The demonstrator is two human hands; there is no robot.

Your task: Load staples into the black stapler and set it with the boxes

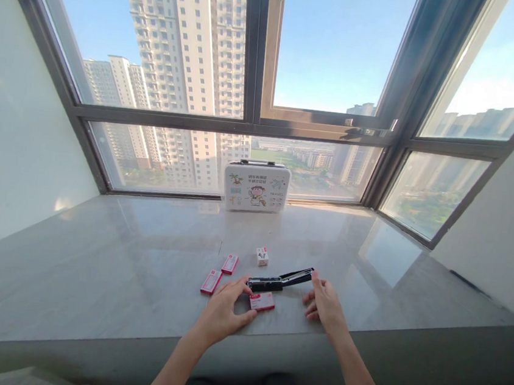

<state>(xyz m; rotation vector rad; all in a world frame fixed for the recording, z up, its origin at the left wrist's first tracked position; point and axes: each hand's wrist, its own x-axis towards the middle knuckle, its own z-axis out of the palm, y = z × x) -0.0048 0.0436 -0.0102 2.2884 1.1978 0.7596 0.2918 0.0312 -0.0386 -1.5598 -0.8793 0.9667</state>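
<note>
A black stapler (270, 284) lies folded wide open above the sill, its metal magazine showing and its long arm slanting up to the right. The fingertips of my left hand (222, 311) are on the stapler's left end, while the thumb reaches beside a red-and-white staple box (262, 301) just in front. At the other end, my right hand (326, 305) pinches the tip of the arm between thumb and index finger; its other fingers curl below. Two more flat red-and-white boxes (211, 281) (230, 264) lie left of the stapler. Behind it stands a small white-and-red box (262, 256).
A white carry case (256, 187) with cartoon prints and a black handle stands upright against the window. The pale stone sill (148, 267) ends at a front edge close to my forearms. A dark thin strip (472, 282) lies along the right wall.
</note>
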